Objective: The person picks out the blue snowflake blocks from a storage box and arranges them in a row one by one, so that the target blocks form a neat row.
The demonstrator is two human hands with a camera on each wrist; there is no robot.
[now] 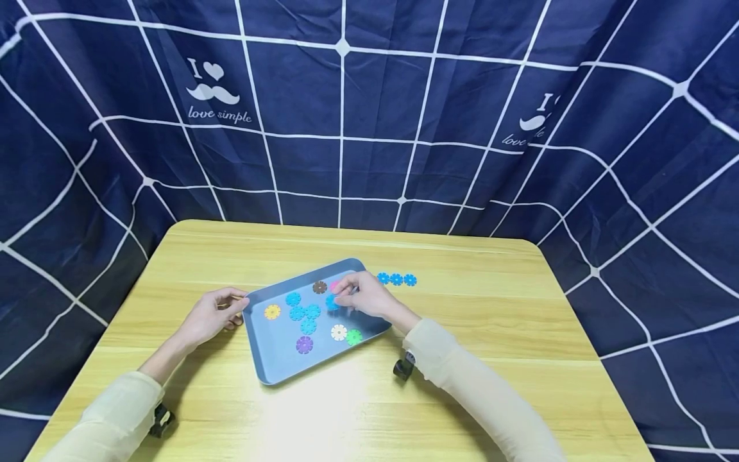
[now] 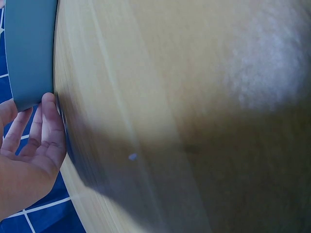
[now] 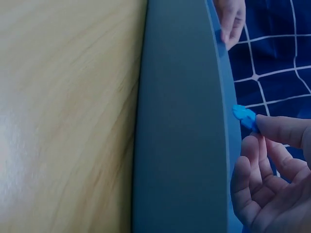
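Note:
A grey-blue tray (image 1: 271,356) lies at an angle on the table, holding several flower-shaped discs: blue (image 1: 308,326), purple (image 1: 304,344), yellow (image 1: 272,312), brown (image 1: 319,287), white (image 1: 339,332), green (image 1: 354,337) and a partly hidden pink one. My left hand (image 1: 215,314) grips the tray's left corner, thumb on the rim; the left wrist view shows its fingers under the tray wall (image 2: 30,53). Above the tray's right part, my right hand (image 1: 366,294) pinches a blue disc (image 3: 246,117) between thumb and fingertips.
Three blue discs (image 1: 396,280) lie in a row on the wooden table (image 1: 462,301), just beyond the tray's right end. Dark blue cloth with white lines (image 1: 369,167) hangs behind the table and at both sides.

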